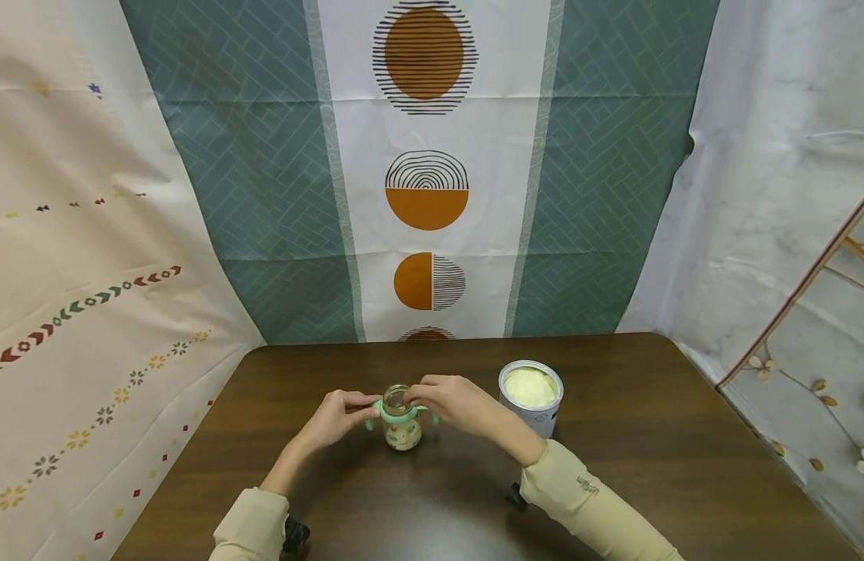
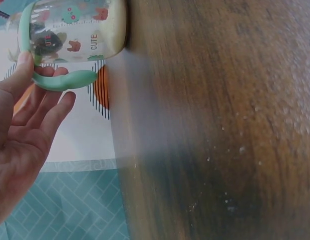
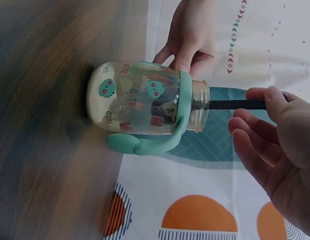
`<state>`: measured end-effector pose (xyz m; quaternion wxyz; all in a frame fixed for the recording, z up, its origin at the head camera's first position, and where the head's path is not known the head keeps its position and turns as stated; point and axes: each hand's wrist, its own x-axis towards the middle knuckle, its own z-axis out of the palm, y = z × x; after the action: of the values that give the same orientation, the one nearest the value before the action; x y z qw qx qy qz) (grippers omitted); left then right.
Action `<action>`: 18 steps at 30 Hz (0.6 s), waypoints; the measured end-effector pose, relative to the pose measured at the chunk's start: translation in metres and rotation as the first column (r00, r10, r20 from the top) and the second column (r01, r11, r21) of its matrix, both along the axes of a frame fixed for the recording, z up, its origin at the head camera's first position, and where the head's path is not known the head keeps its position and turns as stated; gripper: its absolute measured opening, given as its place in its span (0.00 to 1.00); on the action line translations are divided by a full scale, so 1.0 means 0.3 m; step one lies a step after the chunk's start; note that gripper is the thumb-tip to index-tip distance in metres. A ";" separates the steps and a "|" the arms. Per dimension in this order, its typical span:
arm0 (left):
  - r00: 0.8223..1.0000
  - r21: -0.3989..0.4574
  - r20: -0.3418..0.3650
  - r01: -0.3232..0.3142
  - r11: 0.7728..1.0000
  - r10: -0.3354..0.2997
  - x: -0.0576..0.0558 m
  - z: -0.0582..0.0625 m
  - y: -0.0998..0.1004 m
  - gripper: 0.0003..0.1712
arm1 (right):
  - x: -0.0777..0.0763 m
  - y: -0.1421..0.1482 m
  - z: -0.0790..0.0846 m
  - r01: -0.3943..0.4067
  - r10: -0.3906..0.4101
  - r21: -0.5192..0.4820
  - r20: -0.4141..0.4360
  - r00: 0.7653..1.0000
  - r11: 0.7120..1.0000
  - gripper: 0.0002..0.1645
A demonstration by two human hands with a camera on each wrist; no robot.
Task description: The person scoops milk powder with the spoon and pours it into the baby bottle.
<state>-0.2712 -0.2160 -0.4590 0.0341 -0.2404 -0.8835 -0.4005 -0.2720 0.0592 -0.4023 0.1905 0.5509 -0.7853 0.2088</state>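
Note:
A clear baby bottle (image 1: pixel 403 437) with a mint-green collar stands upright on the table, pale powder at its bottom. Its mouth is uncovered. My left hand (image 1: pixel 336 421) pinches the collar by one green handle (image 2: pixel 69 80), thumb on the ring and fingers behind it. Between thumb and fingertips, my right hand (image 1: pixel 460 401) holds a thin black ridged handle (image 3: pixel 237 104) that runs down through the bottle's neck (image 3: pixel 200 107). A dark rounded end (image 3: pixel 167 112) shows inside, through the printed wall.
An uncovered can (image 1: pixel 542 418) of pale yellow powder stands on the brown wooden table (image 1: pixel 417 514), right of the bottle and beyond my right forearm. Patterned cloths (image 1: pixel 432 132) hang behind the table and on both sides.

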 end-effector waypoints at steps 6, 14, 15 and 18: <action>1.000 0.004 0.011 -0.002 1.000 0.002 0.002 0.001 0.000 0.20 | -0.003 0.005 0.013 -0.050 0.050 -0.007 0.092 0.994 0.999 0.11; 1.000 0.015 0.012 0.005 1.000 -0.006 -0.001 0.000 -0.002 0.20 | -0.002 0.024 0.039 -0.059 0.065 -0.036 0.206 0.976 0.998 0.10; 1.000 0.014 0.013 0.004 1.000 -0.004 0.000 -0.001 -0.003 0.21 | -0.001 0.025 0.042 -0.059 0.066 -0.040 0.215 0.974 0.997 0.11; 1.000 0.008 0.014 0.000 1.000 -0.001 -0.001 0.001 0.000 0.21 | -0.002 0.032 0.045 -0.057 0.068 -0.053 0.234 0.970 0.997 0.12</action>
<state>-0.2715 -0.2161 -0.4588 0.0287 -0.2376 -0.8821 -0.4058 -0.2725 0.0687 -0.3887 0.1020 0.5422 -0.7795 0.2967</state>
